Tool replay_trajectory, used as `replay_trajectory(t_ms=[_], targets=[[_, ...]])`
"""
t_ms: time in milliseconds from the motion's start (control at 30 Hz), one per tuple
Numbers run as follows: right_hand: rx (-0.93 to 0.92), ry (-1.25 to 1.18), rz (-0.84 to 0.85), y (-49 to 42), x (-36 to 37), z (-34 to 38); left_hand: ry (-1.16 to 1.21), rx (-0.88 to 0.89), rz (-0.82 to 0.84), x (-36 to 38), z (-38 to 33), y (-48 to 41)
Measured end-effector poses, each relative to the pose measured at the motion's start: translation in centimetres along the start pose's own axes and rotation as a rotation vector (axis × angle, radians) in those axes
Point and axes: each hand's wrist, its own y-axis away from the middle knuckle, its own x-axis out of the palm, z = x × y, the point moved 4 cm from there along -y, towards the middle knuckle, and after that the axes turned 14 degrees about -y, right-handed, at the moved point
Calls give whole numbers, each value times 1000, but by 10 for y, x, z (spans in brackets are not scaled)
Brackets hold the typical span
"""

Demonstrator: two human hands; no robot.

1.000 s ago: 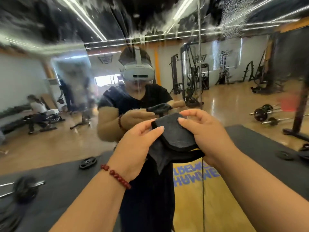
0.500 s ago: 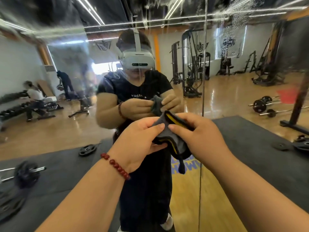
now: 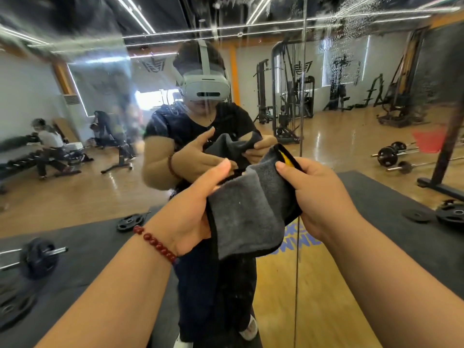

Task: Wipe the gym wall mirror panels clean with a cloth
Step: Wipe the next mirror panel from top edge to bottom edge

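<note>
Here, both hands (image 3: 193,209) gripping cloth (image 3: 247,214)

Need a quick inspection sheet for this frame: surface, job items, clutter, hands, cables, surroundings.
Surface: mirror panels with a hazy smear at upper left and speckled droplets at upper right; a vertical seam runs between the panels.
Job's things: grey cloth with black edging and a yellow tag, held in front of the mirror, not touching it.
Clutter: nothing seen on the mirror itself.
Grippers: left hand grips the cloth's left edge, its thumb on top; a red bead bracelet is on that wrist. Right hand grips the cloth's right edge.
Cables: nothing seen.
Surroundings: reflected gym only: barbells, weight plates, black mats, a cable machine, other people at benches.
</note>
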Motion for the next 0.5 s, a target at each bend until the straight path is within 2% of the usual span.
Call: replay_trajectory(t_ms=[133, 267, 333, 400, 500], targets=[[-87, 113, -31, -2, -2, 0, -147, 91, -27, 4, -6, -2], [-330, 581, -63, 9, 0, 11, -163, 207, -175, 7, -8, -5], [-406, 551, -78, 22, 4, 17, -153, 235, -224, 11, -9, -6], [-282, 424, 3, 30, 12, 17, -112, 261, -257, 13, -11, -7], [56, 401, 85, 32, 17, 8, -101, 317, -283, 15, -16, -8]])
